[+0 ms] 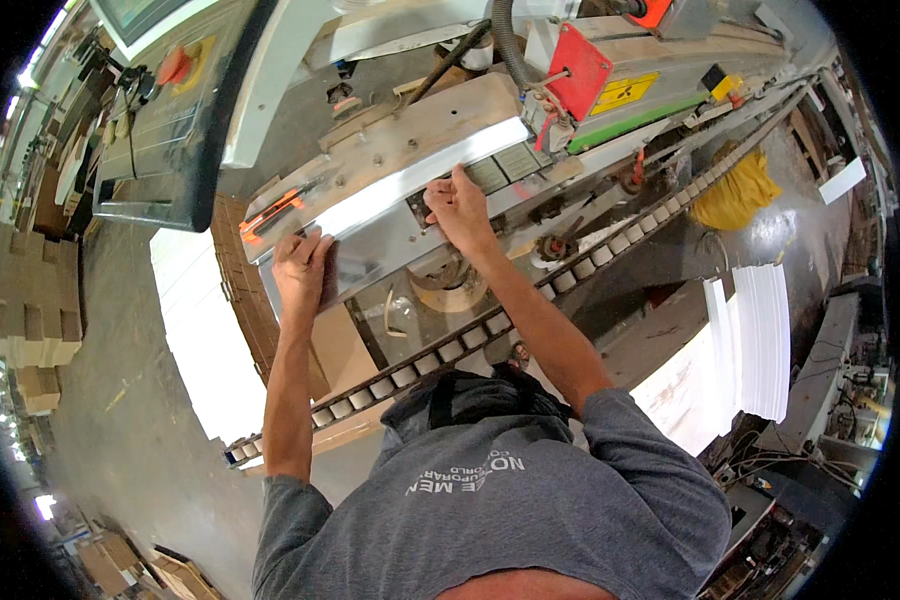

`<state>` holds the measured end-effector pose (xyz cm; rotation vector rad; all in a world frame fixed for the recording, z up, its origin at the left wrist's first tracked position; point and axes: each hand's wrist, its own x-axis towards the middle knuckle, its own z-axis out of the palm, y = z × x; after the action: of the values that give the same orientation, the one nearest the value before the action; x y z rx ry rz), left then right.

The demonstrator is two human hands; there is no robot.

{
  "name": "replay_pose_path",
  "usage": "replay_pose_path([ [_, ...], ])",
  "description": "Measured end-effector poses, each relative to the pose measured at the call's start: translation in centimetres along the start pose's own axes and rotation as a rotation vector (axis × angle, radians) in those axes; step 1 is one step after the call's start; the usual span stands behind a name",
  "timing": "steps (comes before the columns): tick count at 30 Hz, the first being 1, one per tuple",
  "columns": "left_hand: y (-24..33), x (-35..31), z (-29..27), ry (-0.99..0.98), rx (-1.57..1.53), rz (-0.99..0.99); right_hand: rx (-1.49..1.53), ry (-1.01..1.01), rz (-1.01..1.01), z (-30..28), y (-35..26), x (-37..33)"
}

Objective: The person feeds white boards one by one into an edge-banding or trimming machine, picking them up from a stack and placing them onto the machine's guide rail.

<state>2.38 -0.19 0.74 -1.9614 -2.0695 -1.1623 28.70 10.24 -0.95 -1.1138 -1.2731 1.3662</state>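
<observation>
A long white strip (410,183) lies slantwise along the bed of a machine (610,60). My left hand (302,265) is closed at the strip's near left end, thumb and fingers pinched along its edge. Farther right, my right hand (457,212) is also closed, its curled fingertips at the strip's near edge beside the dark feed pads (510,165). Just beyond my left hand, an orange and black utility knife (272,215) rests on the machine bed. Part of the strip's edge is hidden under my fingers.
A roller rail (450,350) runs slantwise between my body and the machine. White boards are stacked at left (198,330) and at right (760,340). A control panel with a red button (175,65) hangs at upper left. A yellow bag (738,190) lies at right.
</observation>
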Motion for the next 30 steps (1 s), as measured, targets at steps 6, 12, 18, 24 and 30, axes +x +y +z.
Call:
replay_pose_path([
  [6, 3.2, 1.8, 3.9, 0.048, 0.137, 0.195, 0.17, -0.17, -0.141, -6.5, 0.0, 0.5],
  [12, 8.1, 3.5, 8.8, -0.043, 0.098, 0.183, -0.24, 0.158, -0.265, -17.0, 0.2, -9.4],
  [18, 9.5, 5.4, 12.6, 0.045, 0.043, 0.337, -0.514, 0.526, -0.109, -32.3, 1.1, -19.1],
  [24, 15.2, 6.0, 15.6, -0.075, -0.201, 0.108, -1.44, 0.734, 0.336, -50.5, 2.8, -29.6],
  [30, 17.7, 1.5, 13.4, -0.146, -0.239, 0.271, -1.524, 0.623, 0.458, -61.3, 8.3, -36.8],
])
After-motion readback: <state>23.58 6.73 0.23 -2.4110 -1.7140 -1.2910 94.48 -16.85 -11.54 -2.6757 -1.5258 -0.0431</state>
